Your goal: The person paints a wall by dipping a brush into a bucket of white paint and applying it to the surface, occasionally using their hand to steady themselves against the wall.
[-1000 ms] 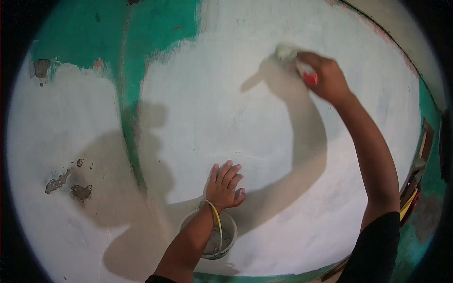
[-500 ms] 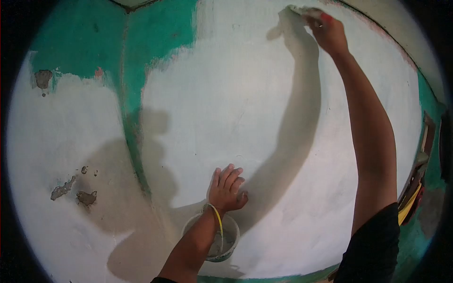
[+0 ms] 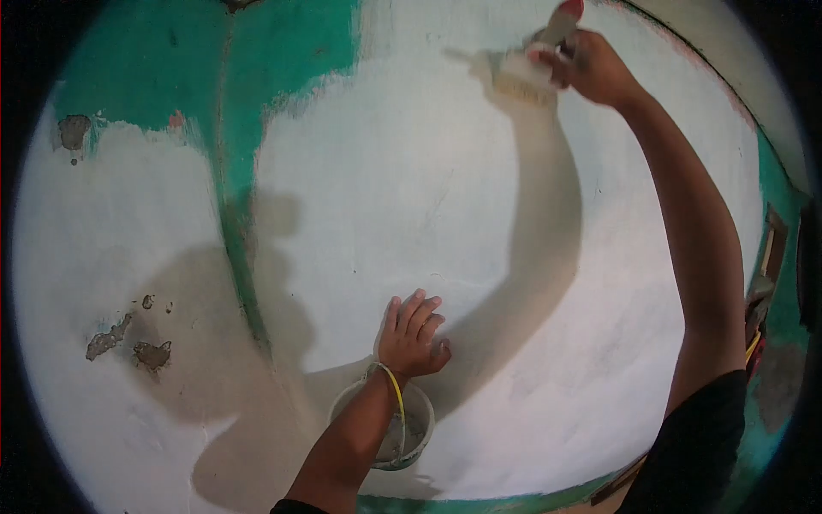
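Observation:
High on the right, my right hand (image 3: 591, 68) is closed around a wide paintbrush (image 3: 561, 24). Its reddish handle end points up, and its pale bristles hang down against or close to the wall, blurred by motion. My left hand (image 3: 413, 336) lies with fingers spread flat on the white-painted wall (image 3: 411, 206). From my left wrist hangs a small bucket (image 3: 421, 437) by its yellow handle (image 3: 396, 390). Greyish-white paint shows inside the bucket, partly hidden behind my forearm.
Green paint (image 3: 291, 51) covers the upper left, split by a vertical wall corner. Chipped patches (image 3: 152, 354) mark the left wall. Wooden pieces (image 3: 773, 244) stand along the right edge. A green strip (image 3: 514, 505) runs along the bottom. Shadows of my arms and body fall on the wall.
My right hand has turned the paintbrush from pointing up to bristles down, the hand staying high on the wall. My left hand and the bucket have stayed nearly still.

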The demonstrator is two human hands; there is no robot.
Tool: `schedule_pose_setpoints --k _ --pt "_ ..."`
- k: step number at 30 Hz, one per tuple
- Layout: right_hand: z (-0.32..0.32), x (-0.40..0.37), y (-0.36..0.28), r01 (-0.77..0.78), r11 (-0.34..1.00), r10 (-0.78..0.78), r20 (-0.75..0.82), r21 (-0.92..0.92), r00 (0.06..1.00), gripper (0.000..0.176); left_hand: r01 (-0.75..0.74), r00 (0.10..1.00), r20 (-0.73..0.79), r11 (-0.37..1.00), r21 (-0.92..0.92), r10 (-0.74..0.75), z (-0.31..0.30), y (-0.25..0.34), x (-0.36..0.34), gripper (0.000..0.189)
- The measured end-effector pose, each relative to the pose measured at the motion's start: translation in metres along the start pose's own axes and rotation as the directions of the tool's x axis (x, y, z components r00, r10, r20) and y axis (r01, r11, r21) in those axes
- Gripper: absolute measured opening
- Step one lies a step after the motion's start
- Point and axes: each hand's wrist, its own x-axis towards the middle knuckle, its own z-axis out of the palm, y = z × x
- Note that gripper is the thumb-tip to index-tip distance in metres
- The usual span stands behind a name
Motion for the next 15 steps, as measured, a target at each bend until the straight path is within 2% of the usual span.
schedule_pose_setpoints --k 1,2,4,5,7,8,10,12,14,15 --pt "0.003 0.012 0.004 0.054 0.998 -0.047 -0.152 0.044 0.987 0.040 -0.006 1.000 -0.012 1.000 -0.001 0.006 0.001 -0.001 0.000 0.047" --pt "-0.005 0.029 0.011 -0.103 0.994 0.097 -0.150 -0.036 0.984 0.035 -0.014 1.000 -0.022 1.000 -0.006 0.014 0.001 -0.001 0.001 0.047" --pt "-0.013 0.029 -0.010 -0.052 0.998 0.036 -0.305 -0.042 0.952 0.025 -0.015 0.999 -0.041 1.000 -0.018 0.014 0.001 0.001 0.002 0.046" --pt "-0.010 0.031 -0.002 -0.055 0.998 0.040 -0.309 -0.040 0.950 0.025 -0.014 0.998 -0.060 1.000 -0.027 0.012 0.001 0.000 0.002 0.045" --pt "0.007 0.037 0.027 0.186 0.972 -0.224 -0.339 -0.142 0.914 0.030 -0.003 0.999 -0.044 1.000 -0.016 0.002 -0.001 0.000 0.001 0.042" --pt "0.021 0.032 0.041 0.201 0.925 -0.318 -0.369 -0.322 0.873 0.029 0.013 0.999 -0.029 1.000 -0.009 -0.013 -0.001 0.000 0.001 0.038" --pt "0.042 0.002 0.032 0.252 0.892 -0.373 -0.296 -0.377 0.879 0.029 0.013 0.999 -0.036 1.000 -0.008 -0.013 -0.001 0.000 0.002 0.037" --pt "0.052 -0.026 0.018 0.295 0.899 -0.392 -0.292 -0.324 0.873 0.028 0.018 0.999 -0.042 1.000 -0.012 -0.019 -0.001 0.001 0.001 0.037" --pt "0.045 -0.060 -0.010 0.272 0.937 -0.310 -0.162 -0.219 0.937 0.027 0.004 1.000 -0.030 0.999 -0.044 -0.006 0.000 0.000 0.000 0.043" --pt "0.040 -0.073 -0.024 0.283 0.932 -0.294 -0.012 -0.226 0.956 0.019 0.006 1.000 -0.027 0.999 -0.043 -0.008 -0.001 -0.001 -0.001 0.043"
